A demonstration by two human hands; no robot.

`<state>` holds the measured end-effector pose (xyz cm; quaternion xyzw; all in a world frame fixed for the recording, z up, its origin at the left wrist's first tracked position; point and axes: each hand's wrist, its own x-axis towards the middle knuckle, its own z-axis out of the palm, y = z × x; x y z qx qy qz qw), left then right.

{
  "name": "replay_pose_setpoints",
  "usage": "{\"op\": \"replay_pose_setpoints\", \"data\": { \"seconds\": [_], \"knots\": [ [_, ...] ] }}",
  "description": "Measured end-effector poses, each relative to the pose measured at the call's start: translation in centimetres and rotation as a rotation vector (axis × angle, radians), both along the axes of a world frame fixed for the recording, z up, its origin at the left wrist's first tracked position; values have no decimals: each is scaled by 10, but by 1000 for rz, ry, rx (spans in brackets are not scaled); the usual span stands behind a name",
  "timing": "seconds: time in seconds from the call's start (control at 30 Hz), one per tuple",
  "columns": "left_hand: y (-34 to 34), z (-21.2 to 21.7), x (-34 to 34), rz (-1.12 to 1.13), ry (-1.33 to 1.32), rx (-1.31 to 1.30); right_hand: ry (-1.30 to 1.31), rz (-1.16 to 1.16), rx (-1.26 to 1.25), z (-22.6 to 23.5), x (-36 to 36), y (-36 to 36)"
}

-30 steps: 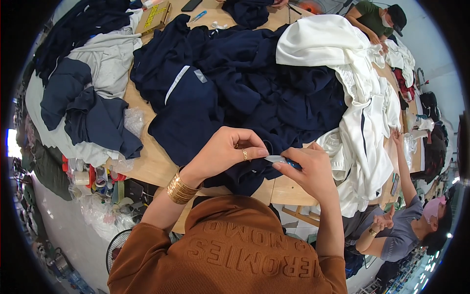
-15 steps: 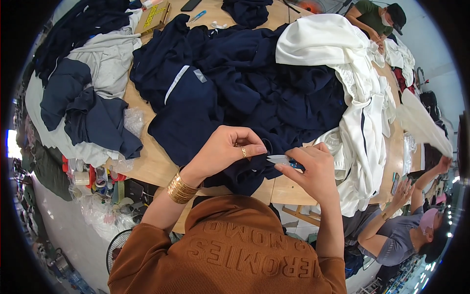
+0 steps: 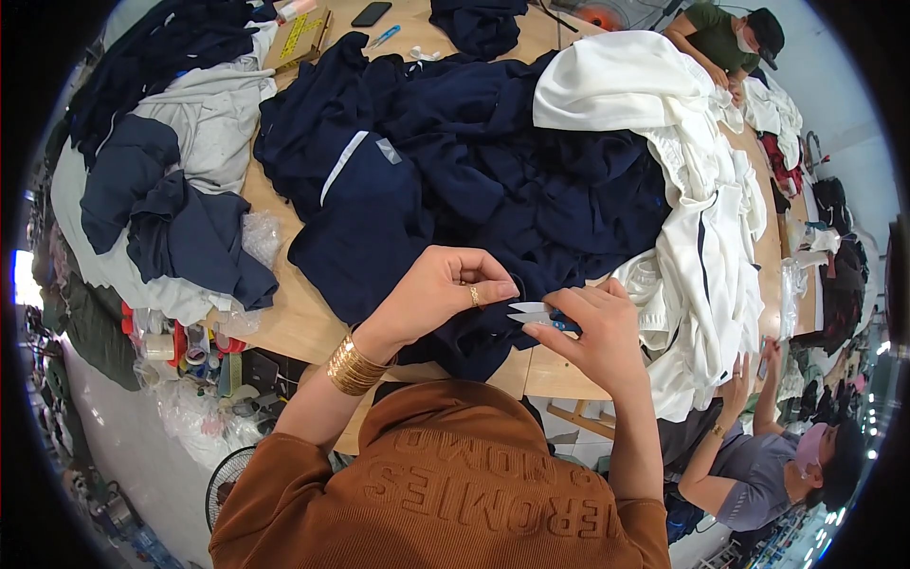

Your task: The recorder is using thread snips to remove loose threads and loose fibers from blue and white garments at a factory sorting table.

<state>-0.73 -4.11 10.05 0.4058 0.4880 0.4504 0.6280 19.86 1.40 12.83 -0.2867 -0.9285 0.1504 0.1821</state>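
Between thumb and forefinger my left hand point(image 3: 444, 292) pinches an edge of a navy garment point(image 3: 464, 346), with gold rings and a bracelet on that side. My right hand point(image 3: 599, 327) is closed around small thread snips point(image 3: 531, 312) with blue handles. Their pale blades stand apart and point left, just short of my left fingertips. Whether a thread lies between them is too fine to make out. Part of the garment's edge is hidden behind my fingers. Beyond both hands a large heap of navy garments point(image 3: 531, 180) spreads over the wooden table point(image 3: 289, 289).
White garments point(image 3: 706, 247) line the right side; grey and dark cloth point(image 3: 204, 142) lies left. A phone point(image 3: 372, 13), a second pair of blue snips point(image 3: 385, 36) and a cardboard box point(image 3: 300, 38) are at the far edge. Co-workers stand far right point(image 3: 725, 43) and near right point(image 3: 758, 465).
The snips have shifted slightly left and their blades are wider apart. My left hand has barely moved. The near right co-worker's raised white cloth is gone from the air, and their arms are lower.
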Motion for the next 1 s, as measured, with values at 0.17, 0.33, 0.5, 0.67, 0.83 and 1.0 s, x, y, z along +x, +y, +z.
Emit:
{"op": "replay_pose_setpoints", "data": {
  "seconds": [0.17, 0.33, 0.5, 0.67, 0.83, 1.0],
  "knots": [
    [0, 2, 1, 11, -48, 5, 6, 13, -30, 1, -3, -1],
    [1, 7, 0, 14, -50, -4, -1, 19, 8, 3, -5, 0],
    [0, 2, -1, 21, -46, 2, 45, -21, 49, 1, -3, 1],
    [-3, -1, -2, 61, -101, -6, 97, -110, -48, -2, -2, -4],
    [-2, -1, -3, 64, -121, -6, 126, -91, -96, -4, -8, -10],
    [-2, -4, -2, 59, -176, -19, 126, -106, -64, -10, -6, -11]
  ]
}}
